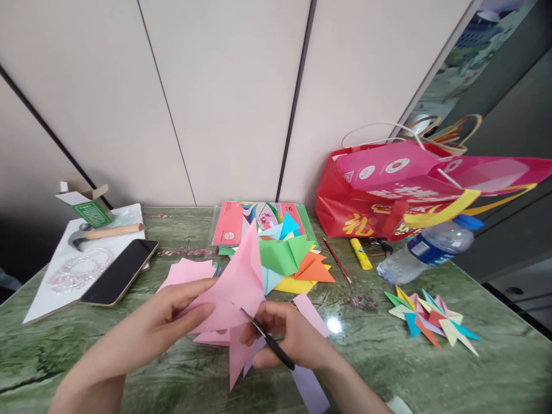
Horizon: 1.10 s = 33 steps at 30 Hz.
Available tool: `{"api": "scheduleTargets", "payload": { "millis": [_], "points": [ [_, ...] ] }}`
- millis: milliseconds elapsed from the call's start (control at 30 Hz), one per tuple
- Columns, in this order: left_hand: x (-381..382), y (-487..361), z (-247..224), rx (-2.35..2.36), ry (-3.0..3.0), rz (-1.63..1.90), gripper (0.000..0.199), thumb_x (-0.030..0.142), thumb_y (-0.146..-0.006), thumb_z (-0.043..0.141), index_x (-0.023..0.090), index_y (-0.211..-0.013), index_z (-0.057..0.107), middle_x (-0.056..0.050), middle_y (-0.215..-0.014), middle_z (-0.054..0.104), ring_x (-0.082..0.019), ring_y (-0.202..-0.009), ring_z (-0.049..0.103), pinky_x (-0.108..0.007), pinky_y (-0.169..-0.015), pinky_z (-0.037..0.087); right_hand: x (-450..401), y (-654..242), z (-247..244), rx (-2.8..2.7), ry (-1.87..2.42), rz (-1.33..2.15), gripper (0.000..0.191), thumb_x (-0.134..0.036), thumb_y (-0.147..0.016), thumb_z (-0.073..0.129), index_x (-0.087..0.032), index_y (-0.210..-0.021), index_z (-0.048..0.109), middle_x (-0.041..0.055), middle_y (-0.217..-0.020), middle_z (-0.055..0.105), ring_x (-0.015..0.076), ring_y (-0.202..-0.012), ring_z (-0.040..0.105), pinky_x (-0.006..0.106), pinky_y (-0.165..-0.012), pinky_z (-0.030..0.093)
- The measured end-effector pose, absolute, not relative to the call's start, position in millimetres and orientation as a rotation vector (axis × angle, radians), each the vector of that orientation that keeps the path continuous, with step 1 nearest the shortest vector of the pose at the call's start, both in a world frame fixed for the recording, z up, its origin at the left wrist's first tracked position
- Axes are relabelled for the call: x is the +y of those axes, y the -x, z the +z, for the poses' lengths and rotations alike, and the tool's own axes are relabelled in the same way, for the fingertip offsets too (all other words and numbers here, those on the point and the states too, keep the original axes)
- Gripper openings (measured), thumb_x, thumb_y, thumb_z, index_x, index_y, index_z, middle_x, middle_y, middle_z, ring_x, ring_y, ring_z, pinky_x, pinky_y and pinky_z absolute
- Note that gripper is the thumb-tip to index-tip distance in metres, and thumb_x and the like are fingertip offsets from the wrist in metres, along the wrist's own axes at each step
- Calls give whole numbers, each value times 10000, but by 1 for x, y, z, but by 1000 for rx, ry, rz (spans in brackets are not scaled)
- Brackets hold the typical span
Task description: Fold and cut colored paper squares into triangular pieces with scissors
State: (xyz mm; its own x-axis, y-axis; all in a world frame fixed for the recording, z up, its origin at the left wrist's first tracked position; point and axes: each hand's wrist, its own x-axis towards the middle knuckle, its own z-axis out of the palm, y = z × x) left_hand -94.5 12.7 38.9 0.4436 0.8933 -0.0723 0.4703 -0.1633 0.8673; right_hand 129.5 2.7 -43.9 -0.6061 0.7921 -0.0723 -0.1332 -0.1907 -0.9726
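My left hand [185, 307] pinches a folded sheet of pink paper [244, 267] between thumb and fingers, above the table. In my right hand [284, 330] is a pair of scissors [269, 339] with dark handles, fingers closed around it. The blade tips lie against the pink paper, and a short slit or dark line shows just beside them. Lower points of pink paper hang beneath both hands. Under my right wrist lies a lilac paper strip [309, 388], and a pink strip [311, 313] is just beyond the hand. More pink sheets [190, 270] sit behind my left hand.
Folded coloured paper pieces [284, 256] lie before a paper pack [228, 224]. Right: a pencil [336, 260], glue stick [360, 254], water bottle [426, 250], red bag [340, 201] and paper stars [431, 319]. Left: a phone [123, 273], hammer [112, 231], beads [80, 270] and small box [91, 213].
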Motion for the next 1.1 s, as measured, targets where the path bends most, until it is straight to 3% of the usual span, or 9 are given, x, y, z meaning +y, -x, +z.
{"api": "scheduleTargets", "payload": {
  "millis": [133, 367, 467, 600, 800, 933, 1100],
  "points": [
    [19, 92, 35, 1119, -1882, 531, 175, 254, -790, 521, 204, -861, 674, 1, -699, 597, -147, -601, 470, -201, -547, 392, 5, -136, -44, -1434, 802, 1964, 454, -269, -493, 816, -148, -905, 666, 57, -854, 694, 215, -847, 637, 307, -747, 481],
    [26, 94, 23, 1066, -1802, 503, 176, 280, -833, 496, 173, -806, 633, 11, -702, 553, -130, -626, 472, -193, -558, 394, 8, -138, -46, -1482, 729, 1982, 428, -298, -556, 793, -147, -934, 661, 69, -898, 684, 200, -839, 631, 311, -751, 474],
    [25, 95, 24, 925, -1580, 510, 203, 269, -845, 500, 163, -976, 613, -21, -786, 628, -150, -681, 564, -227, -609, 447, 10, -141, -49, -1417, 587, 2056, 476, -335, -555, 798, -144, -956, 625, 85, -891, 684, 203, -843, 630, 326, -763, 468],
    [24, 96, 24, 790, -1301, 502, 404, 255, -855, 500, 129, -1237, 458, -70, -702, 706, -184, -606, 651, -263, -573, 486, 12, -145, -53, -1388, 554, 2056, 475, -282, -553, 811, -149, -958, 600, 95, -888, 685, 199, -818, 636, 340, -762, 474],
    [26, 92, 15, 764, -1319, 417, 456, 264, -882, 473, 136, -1308, 376, -128, -848, 717, -197, -661, 676, -286, -608, 498, 13, -144, -50, -1387, 589, 2052, 422, -327, -538, 804, -124, -876, 652, 50, -777, 660, 175, -736, 620, 287, -704, 474],
    [24, 87, 13, 728, -1339, 362, 475, 272, -896, 452, 167, -1340, 319, -105, -808, 719, -176, -597, 675, -245, -527, 484, 12, -138, -49, -1329, 589, 2055, 337, -298, -547, 795, -126, -801, 658, 4, -711, 624, 138, -671, 588, 241, -656, 455],
    [24, 81, 12, 723, -1318, 348, 496, 311, -898, 441, 174, -1352, 296, -60, -675, 706, -141, -446, 626, -187, -386, 411, 11, -136, -54, -1297, 648, 2086, 335, -294, -542, 791, -122, -800, 663, 16, -723, 635, 127, -636, 574, 239, -633, 454]
  ]
}}
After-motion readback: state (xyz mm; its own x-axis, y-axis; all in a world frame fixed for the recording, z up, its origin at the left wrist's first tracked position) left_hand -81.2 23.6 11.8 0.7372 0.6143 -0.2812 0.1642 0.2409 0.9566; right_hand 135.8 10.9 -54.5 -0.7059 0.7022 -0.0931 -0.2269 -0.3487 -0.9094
